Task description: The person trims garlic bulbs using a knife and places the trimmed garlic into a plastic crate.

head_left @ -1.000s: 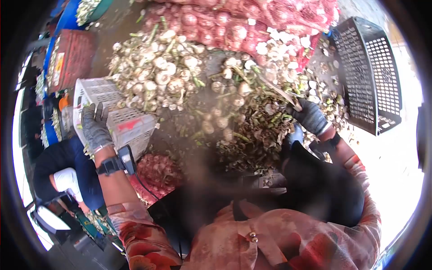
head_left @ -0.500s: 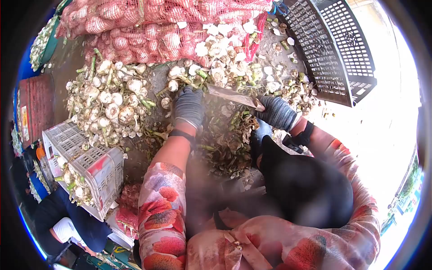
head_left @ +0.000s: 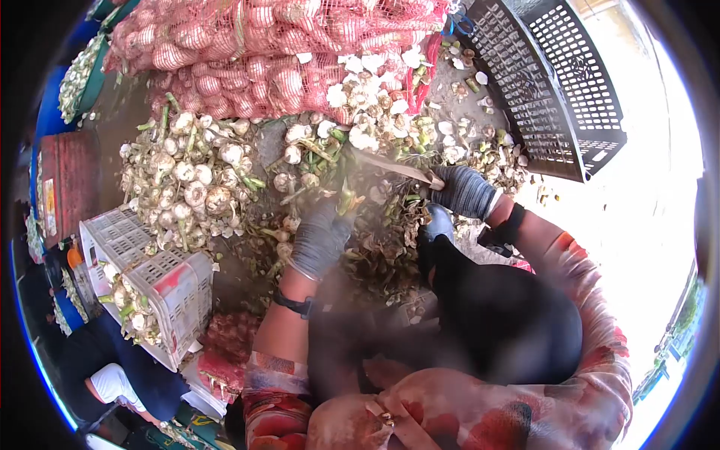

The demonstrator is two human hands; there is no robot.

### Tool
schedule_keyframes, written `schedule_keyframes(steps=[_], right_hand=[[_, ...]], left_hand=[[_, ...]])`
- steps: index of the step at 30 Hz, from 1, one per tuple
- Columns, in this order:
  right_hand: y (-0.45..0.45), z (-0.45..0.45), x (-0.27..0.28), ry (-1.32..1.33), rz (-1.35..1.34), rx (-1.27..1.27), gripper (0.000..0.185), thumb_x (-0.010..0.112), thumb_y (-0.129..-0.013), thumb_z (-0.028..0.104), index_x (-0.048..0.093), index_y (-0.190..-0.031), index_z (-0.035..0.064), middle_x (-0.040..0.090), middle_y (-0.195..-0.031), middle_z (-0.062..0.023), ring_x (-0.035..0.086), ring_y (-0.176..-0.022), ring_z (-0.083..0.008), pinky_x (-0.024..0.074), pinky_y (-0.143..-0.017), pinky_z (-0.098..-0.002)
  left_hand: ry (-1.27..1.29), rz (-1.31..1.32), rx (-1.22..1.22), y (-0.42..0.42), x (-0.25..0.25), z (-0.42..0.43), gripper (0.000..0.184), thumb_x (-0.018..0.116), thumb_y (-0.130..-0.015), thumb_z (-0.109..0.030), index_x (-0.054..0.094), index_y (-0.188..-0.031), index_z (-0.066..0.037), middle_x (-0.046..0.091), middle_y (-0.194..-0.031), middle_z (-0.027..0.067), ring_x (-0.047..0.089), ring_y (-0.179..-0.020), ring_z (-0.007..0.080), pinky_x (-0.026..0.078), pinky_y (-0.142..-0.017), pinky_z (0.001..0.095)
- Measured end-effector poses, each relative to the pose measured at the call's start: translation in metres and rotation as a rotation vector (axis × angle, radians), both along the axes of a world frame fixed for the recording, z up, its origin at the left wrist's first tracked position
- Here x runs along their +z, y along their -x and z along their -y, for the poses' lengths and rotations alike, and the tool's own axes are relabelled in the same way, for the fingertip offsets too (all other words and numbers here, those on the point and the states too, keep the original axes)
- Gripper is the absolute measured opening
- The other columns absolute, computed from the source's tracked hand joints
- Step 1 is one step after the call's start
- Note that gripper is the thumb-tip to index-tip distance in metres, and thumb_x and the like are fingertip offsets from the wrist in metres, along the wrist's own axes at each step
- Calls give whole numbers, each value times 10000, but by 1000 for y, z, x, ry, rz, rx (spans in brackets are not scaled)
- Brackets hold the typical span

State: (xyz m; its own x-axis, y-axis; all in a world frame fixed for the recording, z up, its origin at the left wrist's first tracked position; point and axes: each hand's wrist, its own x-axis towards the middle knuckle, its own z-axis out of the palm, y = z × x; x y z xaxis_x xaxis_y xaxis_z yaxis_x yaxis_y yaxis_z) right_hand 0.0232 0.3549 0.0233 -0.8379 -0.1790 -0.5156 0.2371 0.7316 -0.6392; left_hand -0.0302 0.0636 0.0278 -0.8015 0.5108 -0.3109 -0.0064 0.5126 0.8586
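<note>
My right hand, in a grey glove, is closed around one end of a long flat grey-brown knife. Its blade points left, toward the loose garlic. My left hand, also gloved, is closed below the blade's tip with a green garlic stalk sticking out at its fingertips. Motion blurs that spot, and whether a bulb is inside the palm cannot be seen. Just beyond the left hand lie several garlic bulbs with stalks. A large heap of garlic is to the left.
Red mesh sacks of garlic are stacked at the back. A black plastic crate stands back right. At left is a white crate with garlic spilling from it. Leaf scraps litter the ground before me. Another person is at lower left.
My left hand has drawn back toward me from the loose garlic, now with a green stalk at its fingertips. The right hand and the knife have barely moved.
</note>
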Motion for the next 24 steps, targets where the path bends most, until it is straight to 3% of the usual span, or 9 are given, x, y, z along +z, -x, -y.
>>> schedule_keyframes(steps=[4, 8, 10, 13, 16, 19, 22, 23, 24], right_hand=[[30, 49, 49, 437, -227, -80, 437, 705, -811, 461, 610, -939, 54, 639, -774, -114, 602, -711, -251, 480, -694, -378], [44, 55, 41, 459, -171, -220, 358, 655, -866, 409, 631, -836, 54, 617, -673, -86, 590, -602, -189, 475, -582, -344], [42, 50, 39, 691, 306, -462, 367, 615, -892, 430, 647, -822, 72, 558, -550, -38, 533, -456, -107, 431, -450, -279], [34, 56, 25, 675, 365, -527, 395, 607, -894, 439, 635, -814, 54, 556, -548, -54, 544, -460, -144, 446, -461, -307], [28, 46, -15, 444, 66, -4, 361, 632, -892, 369, 600, -1047, 45, 602, -803, -114, 570, -690, -240, 473, -647, -349], [25, 40, 41, 162, -289, -59, 350, 621, -863, 377, 599, -1003, 57, 633, -803, -208, 618, -794, -396, 493, -686, -458], [15, 42, 79, -8, -438, 197, 252, 640, -802, 265, 607, -995, 105, 649, -839, -146, 638, -797, -359, 506, -664, -437], [13, 44, 80, 79, -536, 192, 231, 638, -770, 220, 602, -979, 130, 649, -817, -114, 650, -771, -336, 510, -632, -422], [12, 44, 80, 77, -532, 191, 231, 638, -770, 220, 602, -979, 130, 649, -817, -114, 650, -771, -336, 510, -632, -422]], left_hand=[[327, -153, -292, 1, 49, -40, 379, 657, -834, -101, 550, -1181, 5, 615, -1031, 91, 574, -965, 185, 466, -877, 343], [-324, 246, 195, -10, 58, -37, 735, 737, -784, -200, 351, -1392, -53, 489, -1269, 82, 494, -1131, 206, 421, -973, 363], [-646, 399, 203, -9, 50, -24, 808, 773, -759, -237, 322, -1392, -18, 434, -1327, 99, 476, -1177, 175, 435, -974, 334], [-692, 328, 317, -12, 29, -32, 766, 791, -748, -306, 410, -1349, -22, 532, -1218, 91, 534, -1098, 172, 475, -905, 303], [-760, 260, 334, -4, 32, -37, 641, 771, -772, -309, 501, -1266, -2, 610, -1097, 73, 583, -1004, 177, 499, -845, 293], [-230, 190, 141, 1, 15, -17, 674, 671, -871, -341, 364, -1380, -24, 491, -1334, 131, 493, -1166, 186, 420, -1003, 369], [-111, -106, 20, -2, -6, -6, 529, 558, -952, -309, 391, -1372, -34, 503, -1345, 127, 519, -1165, 208, 415, -1015, 373], [-595, 263, 122, -16, -40, 11, 473, 497, -980, -295, 402, -1369, -42, 503, -1351, 123, 517, -1183, 222, 411, -1023, 374], [-636, 325, 171, -21, -38, 12, 455, 460, -995, -299, 402, -1374, -53, 489, -1369, 123, 499, -1212, 229, 405, -1031, 376]])
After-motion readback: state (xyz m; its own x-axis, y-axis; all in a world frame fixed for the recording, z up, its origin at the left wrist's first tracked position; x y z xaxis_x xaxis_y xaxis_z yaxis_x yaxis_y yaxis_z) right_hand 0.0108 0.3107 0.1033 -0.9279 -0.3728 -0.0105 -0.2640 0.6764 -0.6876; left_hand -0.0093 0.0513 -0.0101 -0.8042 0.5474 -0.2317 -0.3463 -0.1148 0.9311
